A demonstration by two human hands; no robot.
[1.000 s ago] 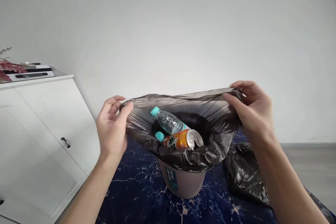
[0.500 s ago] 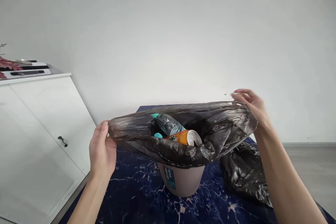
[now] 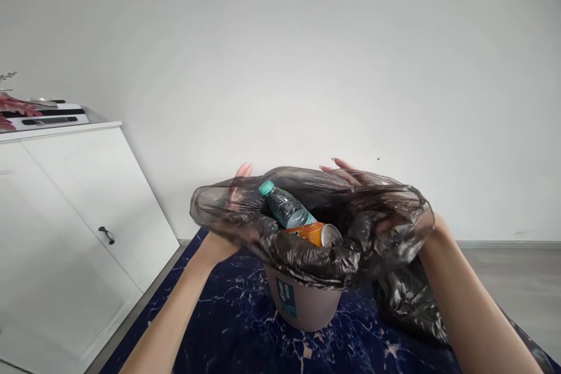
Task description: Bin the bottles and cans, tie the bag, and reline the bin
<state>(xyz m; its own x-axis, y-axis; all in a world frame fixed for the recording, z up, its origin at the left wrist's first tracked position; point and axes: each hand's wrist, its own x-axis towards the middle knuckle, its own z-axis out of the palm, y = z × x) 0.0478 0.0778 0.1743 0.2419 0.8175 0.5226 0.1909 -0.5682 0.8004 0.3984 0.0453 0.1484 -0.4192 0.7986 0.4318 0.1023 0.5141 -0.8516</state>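
Note:
A pinkish-beige bin (image 3: 304, 307) with a dark teal label stands in front of me, a thin black trash bag (image 3: 319, 260) draped over its rim. Inside lie a clear plastic bottle (image 3: 287, 207) with a turquoise cap and an orange drink can (image 3: 307, 234). My left hand (image 3: 239, 190) is under the bag's left side, seen partly through the film, its outstretched fingertips showing above the edge. My right hand (image 3: 350, 175) reaches under the right side, fingers stretched out past the far edge. The film blurs both palms.
The bin rests on a dark blue marble-patterned table (image 3: 228, 315). A second crumpled black bag (image 3: 412, 304) lies to its right, partly behind my right forearm. A white cabinet (image 3: 79, 216) stands at left, and a pale wall (image 3: 280, 70) rises behind the table.
Both hands have let go of the bag's outer edges and moved inward beneath the film. The bag's opening has slackened, and more of the bottle shows.

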